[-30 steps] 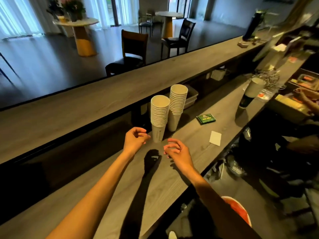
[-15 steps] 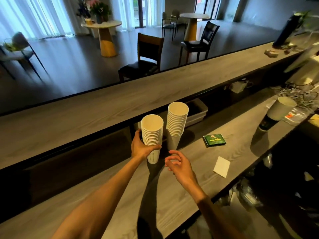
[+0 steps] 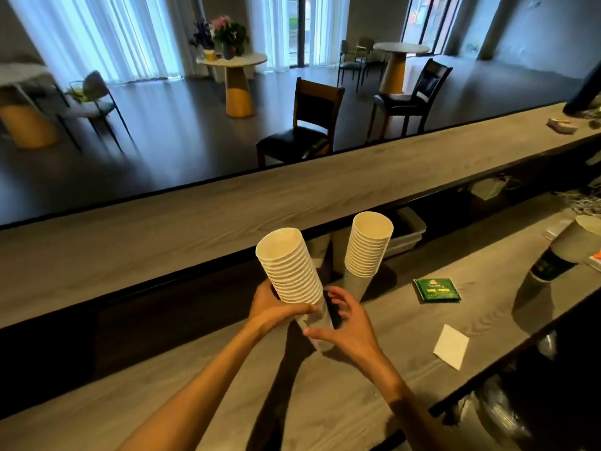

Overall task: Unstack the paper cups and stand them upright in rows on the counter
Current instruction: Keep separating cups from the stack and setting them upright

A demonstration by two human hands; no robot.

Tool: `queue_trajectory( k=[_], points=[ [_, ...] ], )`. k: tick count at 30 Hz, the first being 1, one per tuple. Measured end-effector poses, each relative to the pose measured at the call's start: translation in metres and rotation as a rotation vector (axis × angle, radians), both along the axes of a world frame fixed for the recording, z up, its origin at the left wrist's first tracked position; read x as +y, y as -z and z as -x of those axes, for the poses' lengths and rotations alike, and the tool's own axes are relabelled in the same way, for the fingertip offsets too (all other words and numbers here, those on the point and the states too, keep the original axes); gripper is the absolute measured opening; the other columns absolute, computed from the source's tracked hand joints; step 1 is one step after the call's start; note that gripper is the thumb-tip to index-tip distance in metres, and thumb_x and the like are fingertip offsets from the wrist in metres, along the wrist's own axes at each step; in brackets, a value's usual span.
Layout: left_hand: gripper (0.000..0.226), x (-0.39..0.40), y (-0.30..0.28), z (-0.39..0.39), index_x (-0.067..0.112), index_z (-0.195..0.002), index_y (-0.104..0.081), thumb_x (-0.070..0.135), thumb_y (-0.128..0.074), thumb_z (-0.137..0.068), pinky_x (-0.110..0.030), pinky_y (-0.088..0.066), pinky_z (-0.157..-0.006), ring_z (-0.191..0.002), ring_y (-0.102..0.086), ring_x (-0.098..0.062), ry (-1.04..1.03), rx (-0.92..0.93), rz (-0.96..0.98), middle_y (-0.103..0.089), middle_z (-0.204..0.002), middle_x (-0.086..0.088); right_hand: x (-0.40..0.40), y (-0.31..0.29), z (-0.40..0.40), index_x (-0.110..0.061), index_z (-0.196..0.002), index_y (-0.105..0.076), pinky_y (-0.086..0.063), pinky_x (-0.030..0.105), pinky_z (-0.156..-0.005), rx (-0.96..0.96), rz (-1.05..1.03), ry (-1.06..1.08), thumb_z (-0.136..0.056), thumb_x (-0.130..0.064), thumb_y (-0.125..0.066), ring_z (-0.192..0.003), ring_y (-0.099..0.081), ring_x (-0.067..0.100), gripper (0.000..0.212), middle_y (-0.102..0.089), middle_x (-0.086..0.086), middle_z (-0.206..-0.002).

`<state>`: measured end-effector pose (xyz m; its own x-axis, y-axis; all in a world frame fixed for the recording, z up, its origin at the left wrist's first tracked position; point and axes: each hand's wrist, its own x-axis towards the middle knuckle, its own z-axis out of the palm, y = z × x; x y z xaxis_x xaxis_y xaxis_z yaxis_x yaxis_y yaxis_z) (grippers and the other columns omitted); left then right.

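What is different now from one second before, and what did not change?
The left hand took hold of the nearer cup stack, lifted and tilted it; the right hand moved to its bottom cup. The second stack, green packet and white paper stayed on the counter.

Cream-white paper cups [image 3: 292, 271], a grey wood-grain counter [image 3: 374, 392], a green packet [image 3: 436, 289], a white napkin [image 3: 451, 346].
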<state>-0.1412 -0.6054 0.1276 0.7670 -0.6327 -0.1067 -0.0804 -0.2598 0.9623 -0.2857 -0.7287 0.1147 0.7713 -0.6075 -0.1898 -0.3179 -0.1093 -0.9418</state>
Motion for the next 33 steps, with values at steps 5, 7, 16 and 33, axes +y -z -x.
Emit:
queue_trajectory(
  k=[5,7,16,33],
  points=[
    [0.069,0.107,-0.065,-0.030,0.027,-0.122,-0.060,0.019,-0.093,-0.061,-0.022,-0.057,-0.086,-0.111,-0.066,-0.006,0.001,0.073,0.091,-0.071,-0.114,0.009,0.060,-0.049,-0.067,-0.029,-0.131,-0.051,-0.049,0.032,-0.097,0.096,0.087,-0.394,-0.048,-0.036,-0.096,-0.119,-0.054,0.009,0.095,-0.059,-0.014,-0.124],
    [0.074,0.147,-0.085,-0.046,0.024,-0.126,-0.059,0.023,-0.093,-0.061,-0.026,-0.057,-0.090,-0.115,-0.065,-0.009,0.000,0.062,0.159,-0.071,-0.119,0.005,0.082,-0.075,-0.090,-0.031,-0.125,-0.055,-0.051,0.032,-0.093,0.124,0.141,-0.548,-0.048,-0.040,-0.095,-0.114,-0.058,0.009,0.087,-0.063,-0.013,-0.117],
    [0.075,0.359,-0.172,-0.120,0.009,-0.127,-0.061,0.031,-0.084,-0.059,-0.052,-0.055,-0.096,-0.115,-0.065,-0.034,-0.246,0.124,0.450,-0.071,-0.119,-0.012,0.277,-0.174,-0.188,-0.041,-0.118,-0.056,-0.054,0.026,-0.089,-0.080,0.110,-0.806,-0.071,-0.022,-0.084,-0.108,-0.061,-0.003,0.058,-0.066,-0.014,-0.117],
    [0.101,0.616,-0.280,-0.188,0.018,-0.130,-0.059,0.042,-0.097,-0.039,-0.044,-0.051,-0.105,-0.116,-0.064,-0.016,-0.790,-0.218,0.523,-0.069,-0.123,0.002,0.579,-0.183,-0.327,-0.037,-0.125,-0.052,-0.049,0.021,-0.078,-0.343,0.178,-0.663,-0.062,-0.034,-0.090,-0.105,-0.057,0.005,0.074,-0.060,-0.010,-0.119]
  ],
)
